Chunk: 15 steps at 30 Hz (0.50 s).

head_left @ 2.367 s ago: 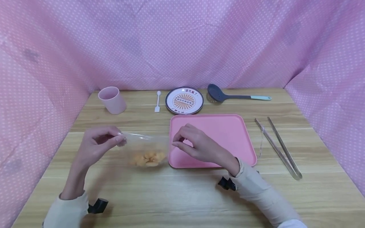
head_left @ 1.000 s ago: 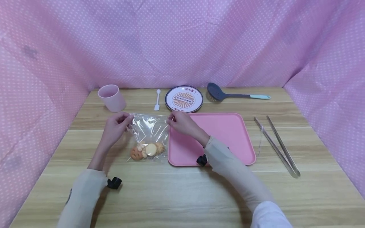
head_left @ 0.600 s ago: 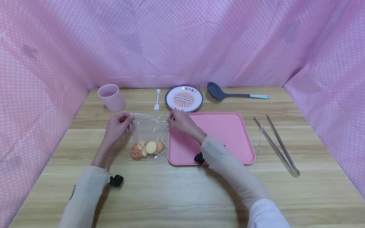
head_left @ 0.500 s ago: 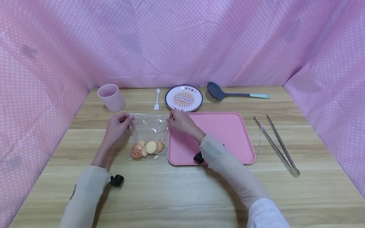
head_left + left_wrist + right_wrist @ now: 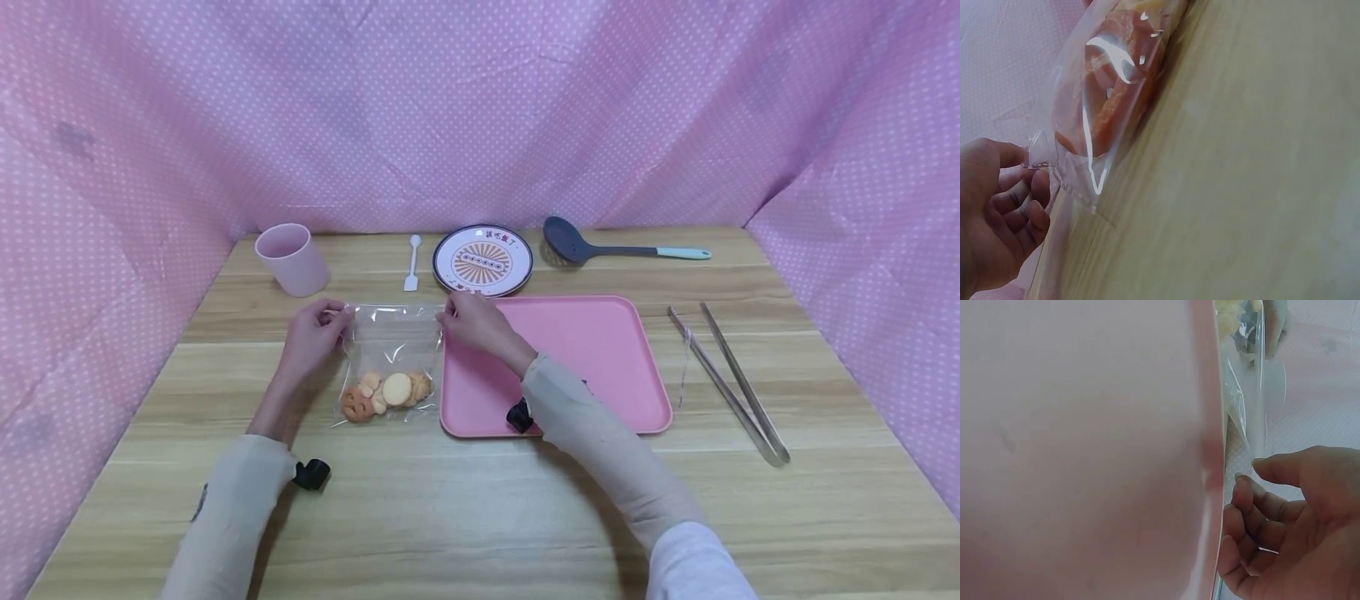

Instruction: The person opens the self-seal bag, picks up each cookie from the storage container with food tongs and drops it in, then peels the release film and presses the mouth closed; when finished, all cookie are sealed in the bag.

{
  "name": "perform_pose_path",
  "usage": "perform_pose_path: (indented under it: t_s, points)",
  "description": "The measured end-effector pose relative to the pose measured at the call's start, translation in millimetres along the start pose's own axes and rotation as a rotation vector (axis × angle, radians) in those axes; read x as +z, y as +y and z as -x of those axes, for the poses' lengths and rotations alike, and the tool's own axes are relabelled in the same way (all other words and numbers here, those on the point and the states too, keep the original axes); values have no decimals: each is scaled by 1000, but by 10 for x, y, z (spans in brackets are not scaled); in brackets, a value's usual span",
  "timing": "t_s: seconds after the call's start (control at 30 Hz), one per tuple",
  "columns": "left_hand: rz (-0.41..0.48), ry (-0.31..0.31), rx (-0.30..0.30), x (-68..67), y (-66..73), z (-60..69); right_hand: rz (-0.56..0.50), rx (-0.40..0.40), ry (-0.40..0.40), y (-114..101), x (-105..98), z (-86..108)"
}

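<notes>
A clear plastic bag (image 5: 393, 340) with several cookies (image 5: 397, 389) inside lies on the table, its upper edge turned away from me. In the left wrist view, my left hand (image 5: 1000, 215) pinches one upper corner of the bag between thumb and forefinger, the other fingers curled below. At the opposite corner is my right hand (image 5: 480, 323), over the left edge of a pink tray (image 5: 570, 358). In the right wrist view its thumb and forefinger meet the film of the bag, other fingers loosely bent. The cookies include a round brown one with holes (image 5: 357, 404).
Along the back stand a pink cup (image 5: 293, 260), a small white scoop (image 5: 412, 262), a patterned plate (image 5: 483, 260) and a dark slotted ladle (image 5: 567, 240) with a mint handle end. Metal tongs (image 5: 738, 396) lie right of the tray. Pink dotted cloth (image 5: 480, 117) surrounds the table.
Both hands have carried the bag away from me and laid it down beside the tray. Over the last half second its upper part has flattened slightly while the hands barely moved.
</notes>
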<state>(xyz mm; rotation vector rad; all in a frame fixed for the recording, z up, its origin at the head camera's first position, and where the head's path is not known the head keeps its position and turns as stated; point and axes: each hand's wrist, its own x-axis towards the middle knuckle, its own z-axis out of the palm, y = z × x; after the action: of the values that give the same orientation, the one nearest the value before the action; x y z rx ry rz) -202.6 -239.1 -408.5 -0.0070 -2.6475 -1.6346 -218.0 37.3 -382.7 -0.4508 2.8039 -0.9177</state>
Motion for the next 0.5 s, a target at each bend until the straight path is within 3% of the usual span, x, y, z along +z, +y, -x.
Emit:
perform_pose_path:
  t_s: [0.3, 0.5]
  points:
    - [13, 20, 0, -23, 23, 18, -16, 42, -22, 7, -119, 59]
    - [-29, 56, 64, -13, 47, 33, -17, 51, -29, 150, -314, 155]
